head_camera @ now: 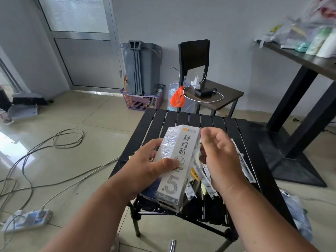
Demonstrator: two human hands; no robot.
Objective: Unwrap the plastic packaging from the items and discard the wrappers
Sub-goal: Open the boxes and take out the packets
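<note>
While the long white box [177,166] was held tilted above the slatted black table [241,135], it was gripped by the left hand [145,166] — thumb across its printed face, fingers curled behind — probably to steady it. The right hand [220,151] was raised just beside its far end, fingers loosely curled; whether film was pinched could not be told. Wrapped packets [205,180] lay beneath — a grey bin [143,66] stood far behind.

Head view looks down, close over table [227,128]
</note>
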